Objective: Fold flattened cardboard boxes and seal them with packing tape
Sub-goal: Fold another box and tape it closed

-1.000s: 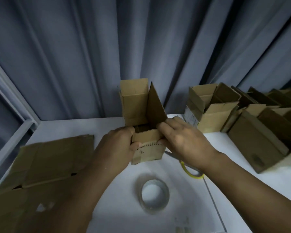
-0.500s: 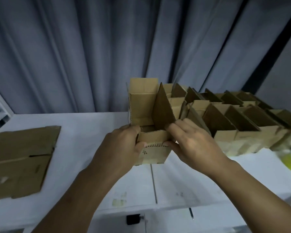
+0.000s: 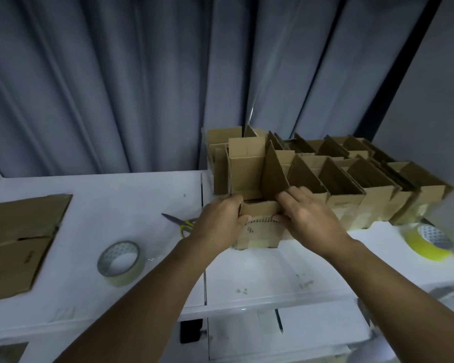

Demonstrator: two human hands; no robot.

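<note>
At the left end of the row of boxes (image 3: 372,195), toward the right of the table (image 3: 116,189), both hands hold one box (image 3: 257,231) by its near top rim. Left hand (image 3: 220,224): fingers curled round the near left corner, thumb on the front face. Right hand (image 3: 309,218): fingers wrapped over the rim at the right corner, thumb low on the front. Both are closed on cardboard, neither spread.

Change: a second ago the same box was up over mid-table, with the tape roll (image 3: 119,262) below it and the scissors (image 3: 180,222) under the right wrist. Now it has travelled right and sits just against the row, with tape and scissors well off to its left. The grip is the same throughout, and the top flaps are still standing open. Can't tell if the base is fully down on the table or just above it.

A pale band along the box's lower edge looks like tape, so the bottom is likely sealed. My read is that this one is done and being parked with the finished ones. Flat cardboard (image 3: 19,242) lies at the far left, probably the next to fold. A yellow tape (image 3: 427,242) roll sits at the right edge, blurred.

Risk: pushing in could knock the neighbour's upright flap.
</note>
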